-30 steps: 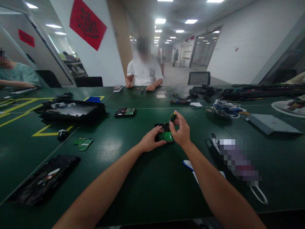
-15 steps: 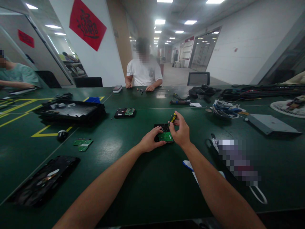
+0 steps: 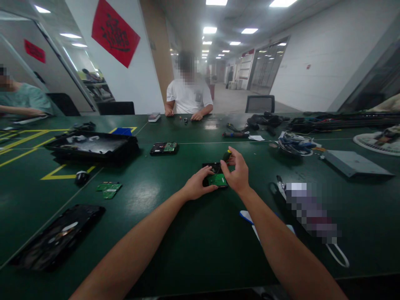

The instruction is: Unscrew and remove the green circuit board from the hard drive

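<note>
A hard drive (image 3: 218,180) with a green circuit board and a black part lies on the table in front of me. My left hand (image 3: 198,183) grips it from the left, thumb along the near edge and fingers across the far part. Above the drive, my right hand (image 3: 237,170) pinches a screwdriver (image 3: 227,156) with a black and yellow handle, tilted, its shaft pointing down at the drive. Where the tip meets the drive is too small to make out.
Another hard drive (image 3: 164,148) lies farther back. Loose green circuit boards (image 3: 109,189), a black casing (image 3: 59,237), a mouse (image 3: 81,177) and a black tray (image 3: 93,146) are leftward. Rightward are a cable bundle (image 3: 295,143) and a grey metal box (image 3: 356,162). A person (image 3: 189,96) sits opposite.
The screwdriver handle has turned in my right hand's fingers, showing more of its dark side and less yellow. My left hand and the hard drive stay in place.
</note>
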